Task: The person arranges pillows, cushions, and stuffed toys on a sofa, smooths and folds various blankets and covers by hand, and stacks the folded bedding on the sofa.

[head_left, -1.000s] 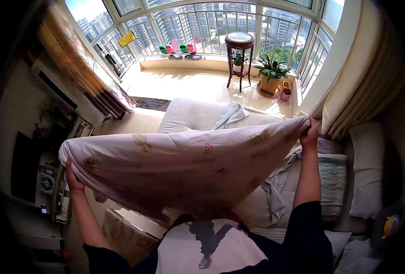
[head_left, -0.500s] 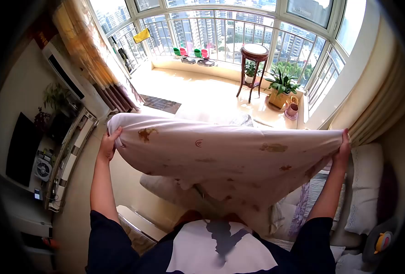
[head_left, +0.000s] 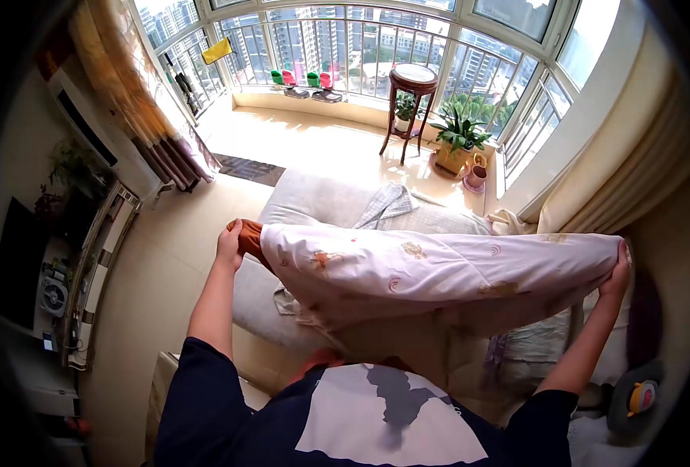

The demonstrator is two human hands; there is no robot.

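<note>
A thin pale-pink printed blanket, with small brown figures and rainbow shapes on it, hangs stretched between my hands in front of my body. My left hand is closed round its left corner, where a rust-brown part of the cloth shows. At the other end, my right hand grips the right corner. The upper edge runs nearly level while the lower part sags in folds. Behind and beneath the blanket lies a grey sofa seat, with a crumpled light cloth on it.
Potted plants and a tall dark wooden stand are by the curved window. Cushions lie to the right, partly covered. A low cabinet with a fan runs along the left wall. Long curtains hang at the left.
The blanket's left end has moved right and its rust-brown corner now shows in my left hand. My right hand has shifted right and lower. More of the sofa seat is uncovered.
</note>
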